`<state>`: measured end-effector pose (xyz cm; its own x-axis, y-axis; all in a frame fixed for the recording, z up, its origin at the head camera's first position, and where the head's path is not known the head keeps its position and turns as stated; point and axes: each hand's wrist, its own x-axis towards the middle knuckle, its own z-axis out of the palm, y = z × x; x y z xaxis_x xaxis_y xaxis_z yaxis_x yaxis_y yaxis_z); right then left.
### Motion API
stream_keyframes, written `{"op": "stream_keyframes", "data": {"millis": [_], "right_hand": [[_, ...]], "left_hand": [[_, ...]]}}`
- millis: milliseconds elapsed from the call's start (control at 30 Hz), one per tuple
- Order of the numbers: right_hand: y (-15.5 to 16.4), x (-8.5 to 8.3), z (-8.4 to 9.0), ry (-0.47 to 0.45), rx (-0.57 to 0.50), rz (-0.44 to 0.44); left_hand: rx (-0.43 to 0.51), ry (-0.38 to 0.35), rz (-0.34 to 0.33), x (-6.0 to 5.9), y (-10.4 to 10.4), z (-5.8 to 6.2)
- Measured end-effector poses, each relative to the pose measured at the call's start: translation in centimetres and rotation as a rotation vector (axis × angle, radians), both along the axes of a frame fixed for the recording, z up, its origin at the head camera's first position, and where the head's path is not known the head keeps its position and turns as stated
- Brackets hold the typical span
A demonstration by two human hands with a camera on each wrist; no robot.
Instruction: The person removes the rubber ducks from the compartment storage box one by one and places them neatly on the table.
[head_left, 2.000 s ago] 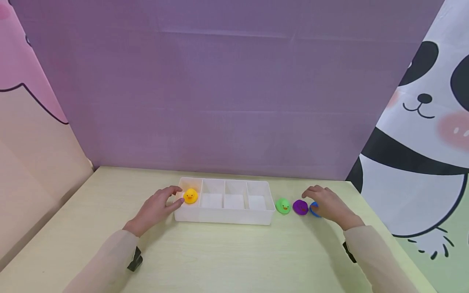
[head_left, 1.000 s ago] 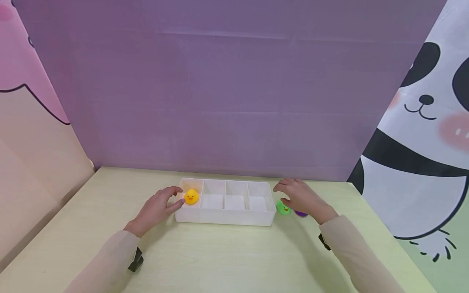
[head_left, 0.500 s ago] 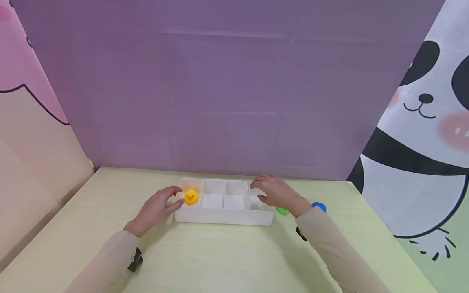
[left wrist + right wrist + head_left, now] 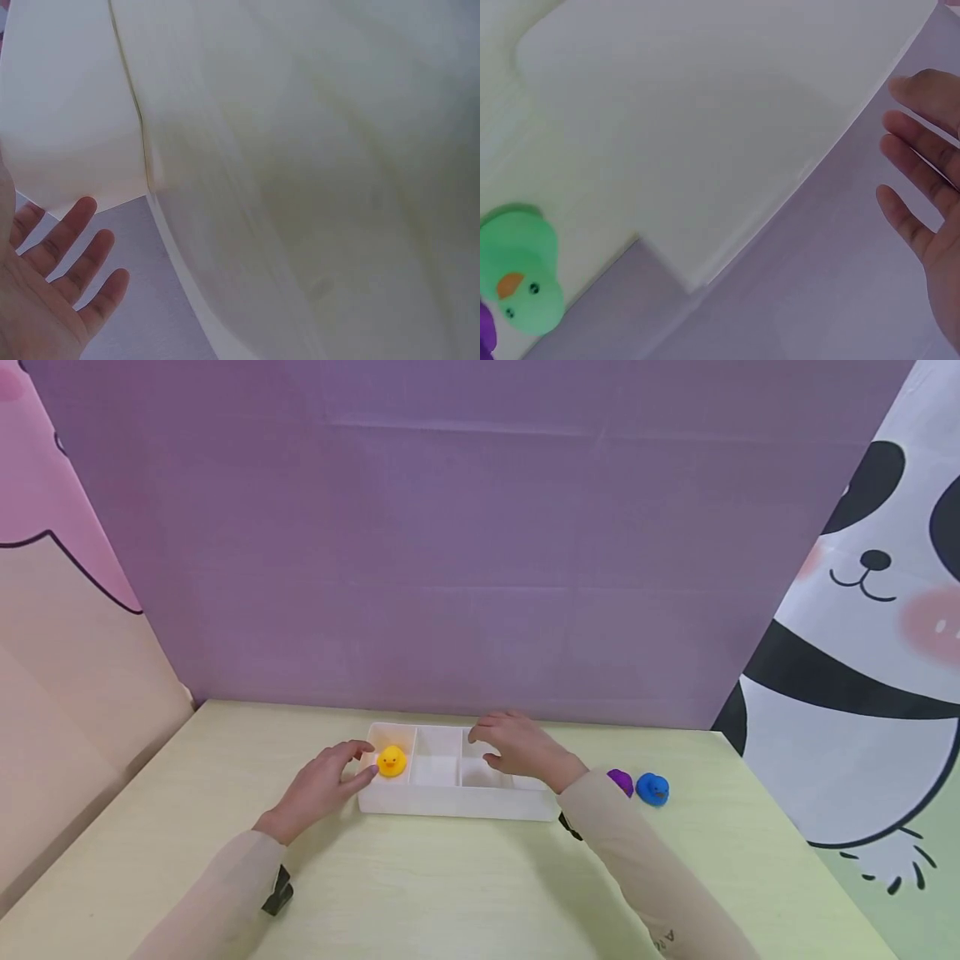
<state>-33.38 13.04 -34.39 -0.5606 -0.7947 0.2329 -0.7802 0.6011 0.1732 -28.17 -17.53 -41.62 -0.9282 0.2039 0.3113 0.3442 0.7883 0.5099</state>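
Note:
A white tray split into several compartments stands on the table, with a yellow rubber duck in its leftmost one. My left hand is at the tray's left end, thumb and fingers spread, the thumb tip close to the duck. Over the right part of the tray is my right hand, fingers loosely bent, nothing between them. A purple duck, partly hidden by the right sleeve, sits beside a blue duck. The sleeve hides a green duck in the head view; the right wrist view shows it.
The pale wooden table ends at a purple backdrop. To the right hangs a panel with a panda print, and a pink and beige panel stands on the left.
My right hand has moved left from the blue duck, past the purple and green ducks, to above the tray. The left hand, tray and yellow duck have stayed in place.

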Motion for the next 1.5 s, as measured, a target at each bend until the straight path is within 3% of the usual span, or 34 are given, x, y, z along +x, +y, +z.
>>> {"op": "stream_keyframes", "data": {"millis": [300,867,1500], "right_hand": [[-3.3,-0.6,0.3,-0.058,0.02,0.048],[-8.9,-1.3,0.6,-0.116,0.079,-0.017],[-12.6,-1.6,-0.8,-0.109,0.142,-0.019]], "left_hand": [[0.003,-0.001,-0.003,0.0,0.0,0.0],[0.0,-0.001,0.002,0.0,0.0,-0.1],[-0.004,0.011,0.009,0.0,-0.1,-0.1]]}}
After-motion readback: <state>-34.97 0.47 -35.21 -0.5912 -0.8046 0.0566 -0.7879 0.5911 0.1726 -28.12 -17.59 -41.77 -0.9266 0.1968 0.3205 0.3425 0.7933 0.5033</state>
